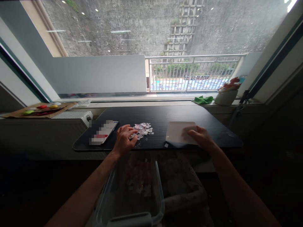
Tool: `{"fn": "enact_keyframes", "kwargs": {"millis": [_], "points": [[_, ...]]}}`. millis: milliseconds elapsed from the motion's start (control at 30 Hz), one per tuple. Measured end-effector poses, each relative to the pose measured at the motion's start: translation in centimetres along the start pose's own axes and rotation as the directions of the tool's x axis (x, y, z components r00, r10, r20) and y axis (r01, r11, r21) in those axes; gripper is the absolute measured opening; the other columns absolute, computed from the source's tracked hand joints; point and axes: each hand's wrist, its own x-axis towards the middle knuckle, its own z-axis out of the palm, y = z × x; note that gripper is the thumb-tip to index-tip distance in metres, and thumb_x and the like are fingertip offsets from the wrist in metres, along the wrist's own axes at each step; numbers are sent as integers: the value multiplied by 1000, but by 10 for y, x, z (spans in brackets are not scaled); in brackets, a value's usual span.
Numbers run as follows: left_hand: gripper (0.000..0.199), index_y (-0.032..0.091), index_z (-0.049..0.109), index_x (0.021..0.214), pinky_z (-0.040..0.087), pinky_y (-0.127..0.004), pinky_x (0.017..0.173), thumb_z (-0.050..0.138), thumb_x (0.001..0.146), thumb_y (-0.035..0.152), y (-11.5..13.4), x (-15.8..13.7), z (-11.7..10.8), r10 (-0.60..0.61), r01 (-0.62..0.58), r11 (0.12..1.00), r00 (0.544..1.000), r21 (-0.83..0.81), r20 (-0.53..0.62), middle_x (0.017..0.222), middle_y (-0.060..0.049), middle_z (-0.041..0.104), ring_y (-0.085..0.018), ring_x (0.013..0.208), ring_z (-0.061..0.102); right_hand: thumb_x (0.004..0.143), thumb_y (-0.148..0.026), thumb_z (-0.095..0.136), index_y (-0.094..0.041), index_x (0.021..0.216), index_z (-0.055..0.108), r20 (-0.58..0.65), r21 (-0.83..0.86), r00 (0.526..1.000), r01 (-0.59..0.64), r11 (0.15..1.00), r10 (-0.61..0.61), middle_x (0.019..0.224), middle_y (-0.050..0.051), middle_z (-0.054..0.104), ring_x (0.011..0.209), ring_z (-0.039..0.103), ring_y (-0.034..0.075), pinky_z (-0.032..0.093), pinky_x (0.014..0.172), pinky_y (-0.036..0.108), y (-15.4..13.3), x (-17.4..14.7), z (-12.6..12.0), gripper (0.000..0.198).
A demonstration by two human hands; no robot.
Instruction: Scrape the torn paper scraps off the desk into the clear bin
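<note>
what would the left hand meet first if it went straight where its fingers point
Most likely the pile of paper scraps, right at the left hand; its fingers overlap the pile's edge in view, but contact is hard to judge.

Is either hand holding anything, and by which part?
Right hand holds the translucent sheet by its right edge; left hand is at the paper scraps, grip unclear.

A black tabletop (161, 114) shows fine, streaky grain lines. On it, paper scraps (144, 128) are white with touches of pink, a translucent sheet (175, 130) is pale pinkish beige, and a phone (109, 128) shows white with red. The cloth (203, 100) is bright green; the outside wall (142, 41), mottled grey.
</note>
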Motion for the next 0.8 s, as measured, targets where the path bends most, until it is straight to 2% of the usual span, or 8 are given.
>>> {"fn": "enact_keyframes", "kwargs": {"millis": [300, 467, 600, 700, 800], "points": [[25, 24, 73, 91, 36, -49, 105, 52, 83, 35, 0, 0, -1, 0, 0, 1000, 1000, 2, 1, 97, -6, 69, -28, 116, 52, 56, -34, 71, -19, 69, 74, 125, -63, 992, -28, 998, 36, 62, 3, 73, 57, 67, 20, 53, 54, 30, 3, -3, -7, 20], [27, 23, 73, 91, 36, -49, 105, 51, 83, 35, 0, 0, -1, 6, -6, 1000, 1000, 5, -1, 97, -6, 69, -29, 115, 53, 56, -34, 71, -18, 67, 73, 63, -32, 998, -9, 999, 11, 63, 3, 73, 58, 68, 21, 55, 58, 32, 2, -5, -7, 20], [27, 23, 73, 91, 36, -49, 105, 50, 83, 35, 0, 0, -1, 8, -8, 1000, 1000, 4, -4, 98, -7, 69, -29, 116, 52, 56, -33, 71, -18, 68, 74, 120, -63, 993, -14, 998, 21, 62, 2, 73, 57, 68, 20, 54, 55, 30, 0, -6, -7, 19], [26, 23, 73, 91, 35, -49, 105, 51, 82, 35, 1, 0, -1, 8, -8, 1000, 1000, 6, -1, 98, -6, 69, -29, 116, 52, 57, -34, 73, -18, 70, 74, 109, -12, 994, -9, 1000, 10, 65, 3, 75, 58, 69, 20, 55, 55, 30, 2, -5, 2, 21], [26, 22, 73, 91, 35, -49, 105, 51, 82, 34, 1, 0, -1, 4, -4, 1000, 1000, 9, 3, 97, -6, 69, -29, 116, 52, 57, -38, 78, -17, 76, 75, 86, 79, 995, 43, 996, -50, 71, 4, 77, 63, 71, 21, 58, 60, 32, 7, 0, 22, 29]]}}
